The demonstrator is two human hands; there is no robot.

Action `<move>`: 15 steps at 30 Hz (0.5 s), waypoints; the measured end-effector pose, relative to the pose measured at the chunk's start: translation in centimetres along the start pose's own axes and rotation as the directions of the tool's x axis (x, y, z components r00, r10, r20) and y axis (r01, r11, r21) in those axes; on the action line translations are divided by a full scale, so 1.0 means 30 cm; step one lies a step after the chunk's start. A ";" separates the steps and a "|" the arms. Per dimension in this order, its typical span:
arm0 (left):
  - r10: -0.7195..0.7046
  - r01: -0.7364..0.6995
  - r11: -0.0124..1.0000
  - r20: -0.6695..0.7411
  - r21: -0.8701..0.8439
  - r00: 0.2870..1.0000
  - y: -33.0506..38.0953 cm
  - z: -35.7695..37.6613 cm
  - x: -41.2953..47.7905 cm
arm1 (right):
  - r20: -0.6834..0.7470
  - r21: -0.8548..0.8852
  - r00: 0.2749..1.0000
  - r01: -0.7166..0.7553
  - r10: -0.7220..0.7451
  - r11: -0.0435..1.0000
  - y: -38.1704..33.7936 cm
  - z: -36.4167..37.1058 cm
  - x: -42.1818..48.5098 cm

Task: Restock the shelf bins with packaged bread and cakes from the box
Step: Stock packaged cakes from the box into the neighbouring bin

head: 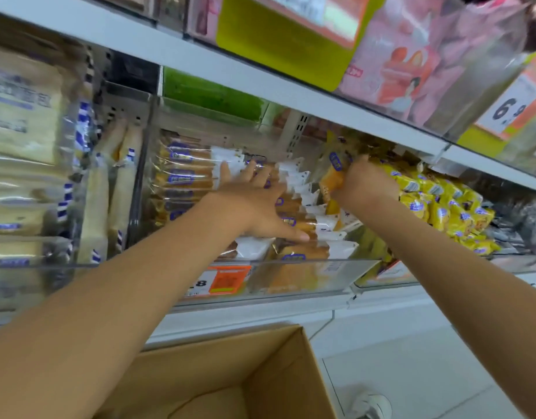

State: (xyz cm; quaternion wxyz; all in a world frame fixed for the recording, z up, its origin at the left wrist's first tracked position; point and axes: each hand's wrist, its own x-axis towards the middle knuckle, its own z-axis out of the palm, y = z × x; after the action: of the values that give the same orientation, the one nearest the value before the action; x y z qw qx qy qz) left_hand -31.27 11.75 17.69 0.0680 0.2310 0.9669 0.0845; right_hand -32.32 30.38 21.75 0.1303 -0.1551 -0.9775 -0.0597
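Note:
My left hand [254, 201] lies spread with straight fingers on the stacked clear-wrapped cake packs [185, 176] inside the middle clear shelf bin [306, 276]. My right hand [364, 182] is curled round an orange-yellow packaged cake [331, 176], held at the back right of that bin, just under the shelf above. More white-ended packs [293, 179] stand in a row between the two hands. The open cardboard box [260, 373] sits below, by the shelf base; its inside is mostly hidden by my left forearm.
Sliced bread bags [22, 116] fill the bin on the left. A heap of small yellow packets [448, 207] lies in the right bin. Pink packages [411, 65] and a 6.9 price tag [510, 111] are on the upper shelf. A white shoe [371, 405] shows on the floor.

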 end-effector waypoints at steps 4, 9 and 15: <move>-0.005 0.005 1.000 0.044 -0.008 0.999 -0.017 0.035 0.012 | 0.120 -0.065 0.992 0.054 -0.045 0.996 -0.096 0.039 0.141; -0.014 0.013 1.000 0.062 0.009 0.998 -0.011 0.030 0.020 | 0.104 0.426 0.984 0.088 -0.145 0.900 -0.132 0.142 0.256; -0.007 0.006 1.000 0.067 0.024 0.998 -0.005 0.027 0.019 | -0.038 0.169 0.941 0.337 -0.336 0.926 -0.096 0.209 0.282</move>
State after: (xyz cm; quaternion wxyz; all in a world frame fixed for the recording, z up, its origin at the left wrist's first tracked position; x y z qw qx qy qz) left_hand -31.71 11.98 16.83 0.0978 0.2313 0.9658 0.0651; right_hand -42.48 31.08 17.83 0.1354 0.0270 -0.9904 0.0034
